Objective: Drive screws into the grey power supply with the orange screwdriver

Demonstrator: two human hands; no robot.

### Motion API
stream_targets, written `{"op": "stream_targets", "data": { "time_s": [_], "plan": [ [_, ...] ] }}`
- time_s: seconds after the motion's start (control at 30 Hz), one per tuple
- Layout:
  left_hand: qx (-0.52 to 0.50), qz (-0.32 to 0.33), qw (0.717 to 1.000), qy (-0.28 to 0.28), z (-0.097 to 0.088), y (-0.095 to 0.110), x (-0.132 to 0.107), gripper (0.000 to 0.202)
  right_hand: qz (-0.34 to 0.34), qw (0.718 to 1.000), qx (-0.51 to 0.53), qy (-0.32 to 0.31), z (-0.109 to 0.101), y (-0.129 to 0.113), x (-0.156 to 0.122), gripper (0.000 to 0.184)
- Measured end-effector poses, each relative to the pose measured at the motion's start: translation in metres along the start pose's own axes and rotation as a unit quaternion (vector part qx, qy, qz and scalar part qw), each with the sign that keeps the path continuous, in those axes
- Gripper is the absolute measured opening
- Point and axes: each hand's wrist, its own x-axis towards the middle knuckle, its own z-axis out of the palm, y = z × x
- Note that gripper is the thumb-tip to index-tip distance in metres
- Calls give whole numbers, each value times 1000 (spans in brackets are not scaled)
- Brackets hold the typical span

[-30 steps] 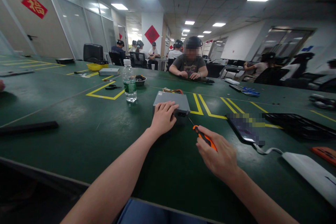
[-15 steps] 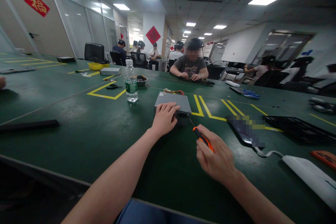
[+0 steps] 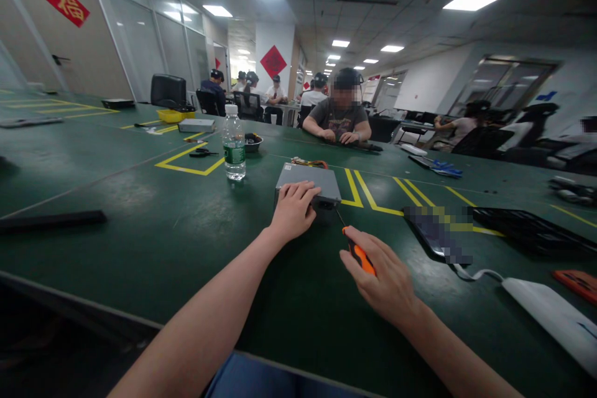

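Note:
A grey computer power supply (image 3: 317, 177) lies on the green table in front of me, with coloured wires (image 3: 310, 163) at its far edge. My left hand (image 3: 295, 208) rests over its near left part, fingers on the top and thumb down by the front face, holding it. In my right hand (image 3: 380, 273) is a screwdriver (image 3: 361, 258) with an orange and black handle. The fingers are fairly loose around the handle. Its thin shaft points up and left to the power supply's near right corner, close to the socket; the exact tip contact is too small to tell.
A water bottle (image 3: 234, 149) stands left of the power supply, near a metal bowl (image 3: 253, 142). At right lie a phone (image 3: 426, 236), a white power bank (image 3: 550, 314) with a cable and a black frame (image 3: 532, 230). A black bar (image 3: 53, 221) lies left. Across sits a person (image 3: 338, 115).
My right hand's fingers have loosened and extended along the screwdriver, showing more of its orange handle. The left hand and the power supply stay in place.

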Motion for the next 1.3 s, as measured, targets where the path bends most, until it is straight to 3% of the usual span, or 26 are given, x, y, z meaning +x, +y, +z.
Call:
{"op": "stream_targets", "data": {
  "time_s": [0.1, 0.3, 0.5, 0.67, 0.8, 0.93, 1.07, 1.17, 1.3],
  "plan": [
    [-1, -1, 1000, 0, 0, 0, 0, 41, -15, 1000, -15, 23, -3, 1, 5, 30],
    [-1, -3, 1000, -2, 0, 0, 0, 42, 38, 999, -12, 33, -9, 2, 9, 16],
    [-1, -4, 1000, -3, 0, 0, 0, 42, 9, 1000, 3, 9, -7, 0, 4, 32],
    [-1, -6, 1000, -6, 0, 0, 0, 42, 29, 999, 9, 22, -8, 2, 5, 19],
    [0, -3, 1000, -5, 0, 0, 0, 42, 58, 998, 34, -9, -8, -2, 4, 15],
    [-1, -6, 1000, -4, -1, 1, 0, 43, 80, 994, 64, -34, -4, -10, 4, 22],
    [-1, -5, 1000, -7, 0, 1, 0, 42, 63, 998, 13, -4, -4, -7, 4, 29],
    [-1, -9, 1000, -9, 0, 0, 0, 43, 53, 998, -33, 27, -7, -1, 6, 22],
    [-1, -7, 1000, -9, 1, 0, 0, 43, 78, 996, -40, 20, -11, -1, 10, 14]
  ]
}}
